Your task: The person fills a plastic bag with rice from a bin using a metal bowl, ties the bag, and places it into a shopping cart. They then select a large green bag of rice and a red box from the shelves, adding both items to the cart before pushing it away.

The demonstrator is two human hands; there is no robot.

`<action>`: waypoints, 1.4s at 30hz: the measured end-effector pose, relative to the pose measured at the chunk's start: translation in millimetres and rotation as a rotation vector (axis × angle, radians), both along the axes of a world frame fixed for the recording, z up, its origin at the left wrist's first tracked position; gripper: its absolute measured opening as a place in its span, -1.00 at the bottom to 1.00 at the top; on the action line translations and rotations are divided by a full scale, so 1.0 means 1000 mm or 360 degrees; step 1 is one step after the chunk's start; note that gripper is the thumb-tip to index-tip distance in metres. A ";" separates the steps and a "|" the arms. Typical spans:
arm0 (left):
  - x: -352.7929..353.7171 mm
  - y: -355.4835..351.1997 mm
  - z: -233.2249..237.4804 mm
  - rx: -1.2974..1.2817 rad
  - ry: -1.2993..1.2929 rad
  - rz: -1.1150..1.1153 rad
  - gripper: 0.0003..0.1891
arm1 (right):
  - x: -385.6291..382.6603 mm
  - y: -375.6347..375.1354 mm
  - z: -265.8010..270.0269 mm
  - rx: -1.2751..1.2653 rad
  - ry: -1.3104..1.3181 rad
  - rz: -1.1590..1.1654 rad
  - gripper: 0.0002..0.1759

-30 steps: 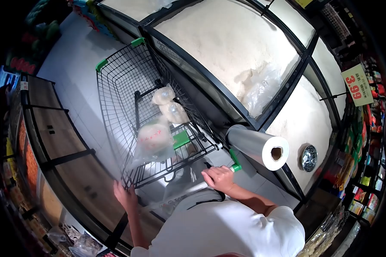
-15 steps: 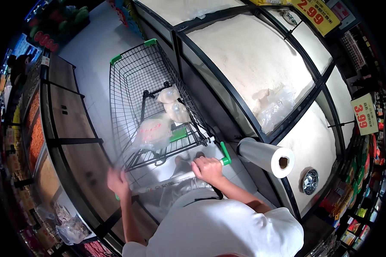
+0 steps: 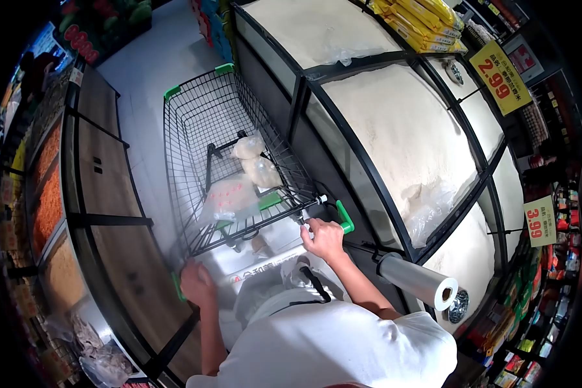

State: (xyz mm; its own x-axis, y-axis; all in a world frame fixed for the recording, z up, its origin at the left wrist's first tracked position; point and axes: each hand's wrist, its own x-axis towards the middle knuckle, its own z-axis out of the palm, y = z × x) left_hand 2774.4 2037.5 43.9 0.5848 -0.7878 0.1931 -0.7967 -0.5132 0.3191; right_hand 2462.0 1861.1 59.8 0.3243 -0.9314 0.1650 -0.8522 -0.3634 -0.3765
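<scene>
A black wire shopping cart (image 3: pixel 197 103) with green corners stands ahead of me, with several filled clear plastic bags (image 3: pixel 229 197) at its near end. Its pale handle bar (image 3: pixel 265 266) crosses in front of my waist. My right hand (image 3: pixel 323 238) is wrapped round the bar near its green right end. My left hand (image 3: pixel 197 282) lies at the left end of the bar, its fingers curled and somewhat blurred.
Framed bins of white grain (image 3: pixel 394 123) line the right side, with a plastic roll (image 3: pixel 417 281) at their near corner. Wooden bins (image 3: pixel 107 165) with orange goods (image 3: pixel 48 207) run along the left. A tiled aisle (image 3: pixel 132 84) stretches ahead between them.
The bins and plastic roll on the right now sit lower in view, and more yellow packages show at the top. My left hand has moved slightly right and down; my right hand still grips the bar.
</scene>
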 end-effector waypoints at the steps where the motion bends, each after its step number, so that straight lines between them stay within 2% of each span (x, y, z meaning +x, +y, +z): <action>1: 0.009 -0.008 -0.003 -0.0002 0.0028 0.0006 -0.79 | 0.009 -0.010 -0.002 -0.0010 -0.0036 0.0006 -0.72; 4: 0.046 -0.037 -0.016 -0.0174 0.0000 -0.0060 -0.79 | 0.039 -0.037 -0.011 -0.0065 -0.0106 -0.0015 -0.72; 8: 0.072 -0.079 -0.018 -0.0089 -0.0035 -0.0014 -0.76 | 0.069 -0.086 -0.017 -0.0084 -0.0112 -0.0010 -0.73; 11: 0.098 -0.114 -0.030 0.0384 -0.0032 0.0090 -0.67 | 0.092 -0.126 -0.019 -0.0094 -0.0053 -0.0018 -0.70; 14: 0.109 -0.153 -0.023 0.0096 -0.0091 -0.0032 -0.61 | 0.109 -0.165 -0.023 -0.0122 -0.0052 0.0011 -0.70; 23: 0.160 -0.263 -0.032 0.0262 -0.0059 0.0044 -0.49 | 0.162 -0.293 -0.028 -0.0160 -0.0115 0.0055 -0.68; 31: 0.195 -0.365 -0.023 0.0223 -0.0086 0.0204 -0.51 | 0.217 -0.402 -0.032 -0.0076 -0.0177 0.0143 -0.62; 37: 0.231 -0.442 -0.028 0.0182 -0.0128 0.0293 -0.54 | 0.254 -0.481 -0.043 -0.0158 -0.0210 0.0196 -0.71; 42: 0.264 -0.472 -0.031 0.0157 -0.0140 0.0287 -0.55 | 0.287 -0.516 -0.049 -0.0152 -0.0182 0.0211 -0.71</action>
